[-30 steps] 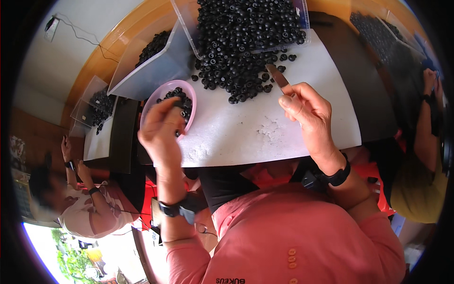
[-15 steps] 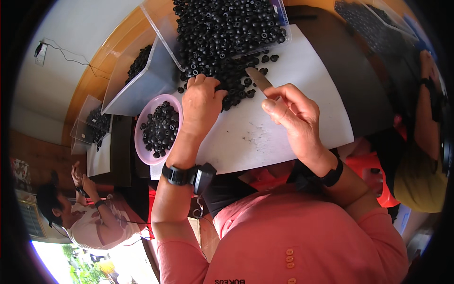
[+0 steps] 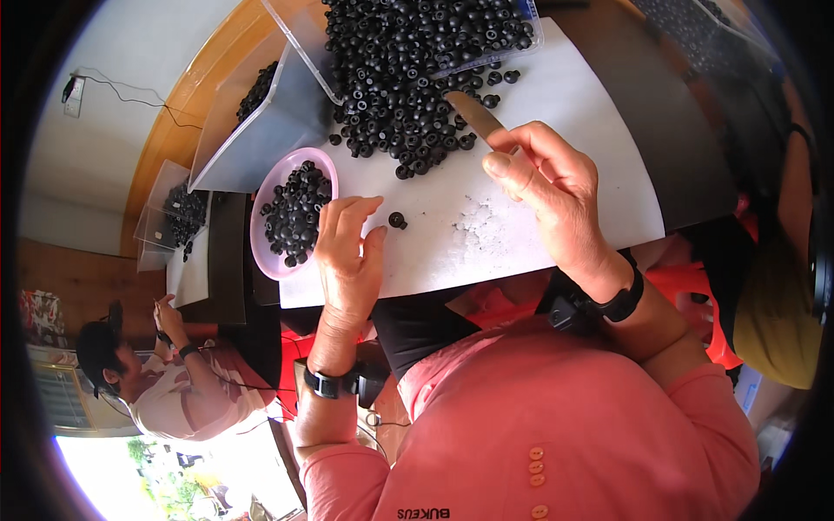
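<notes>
My right hand is closed on a knife, its broad blade angled up and left over the white tabletop. My left hand hovers at the table's near left with thumb and fingers apart, and I see nothing in it. Just right of its fingertips lies a single small round black part with a hole in it. Beyond both hands spreads a heap of similar black parts. Next to my left hand, a pink oval bowl holds many more of them.
A clear plastic bin tips its black parts onto the table at the far side. Another translucent bin stands at the left. A co-worker sits at the far left, and another person's sleeve shows at the right.
My left hand has drawn back from the heap toward the near edge, and one black part now lies apart beside it. The knife stays in my right hand.
</notes>
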`<state>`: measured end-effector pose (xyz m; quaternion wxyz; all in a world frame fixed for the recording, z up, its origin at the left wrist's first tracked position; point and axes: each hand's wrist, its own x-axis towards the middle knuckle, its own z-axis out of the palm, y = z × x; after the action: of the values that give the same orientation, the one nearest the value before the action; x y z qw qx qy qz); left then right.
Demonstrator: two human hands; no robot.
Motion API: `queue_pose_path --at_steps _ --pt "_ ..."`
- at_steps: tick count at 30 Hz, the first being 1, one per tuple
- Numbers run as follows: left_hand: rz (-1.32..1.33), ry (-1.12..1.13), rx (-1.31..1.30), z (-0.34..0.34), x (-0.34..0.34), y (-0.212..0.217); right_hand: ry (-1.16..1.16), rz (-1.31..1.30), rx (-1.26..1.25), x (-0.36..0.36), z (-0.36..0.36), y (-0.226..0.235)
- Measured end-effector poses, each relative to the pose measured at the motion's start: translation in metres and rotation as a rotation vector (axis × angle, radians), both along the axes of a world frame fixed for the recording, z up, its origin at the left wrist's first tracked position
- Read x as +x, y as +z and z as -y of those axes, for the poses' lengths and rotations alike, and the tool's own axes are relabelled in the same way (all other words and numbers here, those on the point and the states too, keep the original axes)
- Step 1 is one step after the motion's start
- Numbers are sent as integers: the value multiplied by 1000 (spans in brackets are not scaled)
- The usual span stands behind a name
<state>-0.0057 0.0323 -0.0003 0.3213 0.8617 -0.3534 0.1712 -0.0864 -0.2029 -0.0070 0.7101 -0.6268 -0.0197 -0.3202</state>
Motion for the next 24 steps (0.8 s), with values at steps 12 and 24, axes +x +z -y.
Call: queue_pose_path --at_steps 12,24 --pt "189 159 131 21 -12 -10 13 -52 -88 4 0 -4" --pt "-662 -97 -374 20 -12 4 31 -73 -368 0 -3 -1"
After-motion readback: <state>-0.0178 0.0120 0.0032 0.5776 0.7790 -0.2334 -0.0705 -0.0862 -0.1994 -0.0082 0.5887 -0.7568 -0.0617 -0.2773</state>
